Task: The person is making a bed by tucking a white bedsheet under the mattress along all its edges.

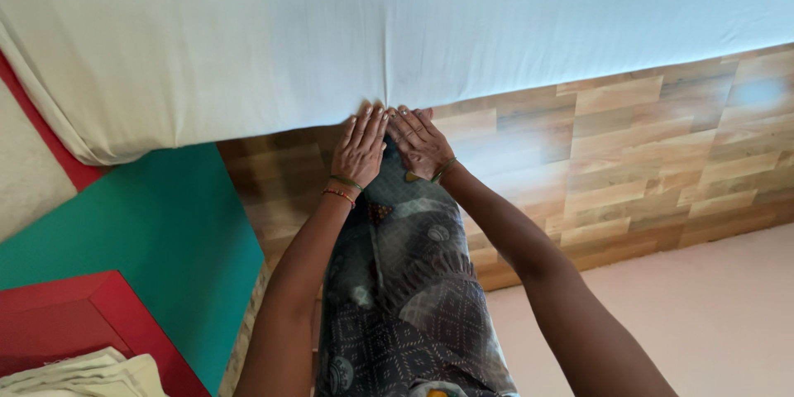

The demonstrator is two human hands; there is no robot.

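While both hands press side by side at the sheet's (331, 41) lower edge, tucking looks under way: the left hand (361, 147) and right hand (420, 143) lie flat, fingers extended (grasping nothing). Next, I judge, the edge needs pushing under along the wooden bed frame (628, 149).

Hands: two, left hand (360, 147) and right hand (420, 142) | white sheet (397, 25): one | wood-pattern bed panel (628, 157): one | thread bracelets (341, 188) on the left wrist: two | bangle (444, 169) on the right wrist: one | red box (74, 314): one | folded cream cloth (91, 374): one | green wall panel (157, 231): one
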